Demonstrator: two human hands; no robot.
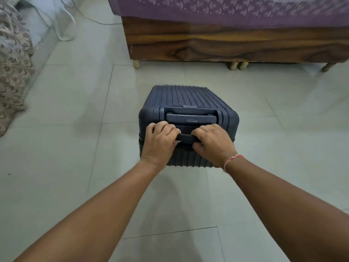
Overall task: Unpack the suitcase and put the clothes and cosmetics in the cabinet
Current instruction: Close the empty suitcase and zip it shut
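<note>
The dark blue ribbed hard-shell suitcase [186, 118] stands closed and upright on the pale tiled floor [75, 148], straight ahead, midway between both hands, the left hand [160, 138] and right hand [213, 142] each clenched around its top carry handle [186, 138].

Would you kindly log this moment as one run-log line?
stage: suitcase unopened | suitcase: upright on floor, closed | left hand: grips carry handle | right hand: grips carry handle

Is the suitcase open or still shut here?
Shut: the suitcase shows no gap or contents, and both hands, left and right, grip its carry handle.
</note>
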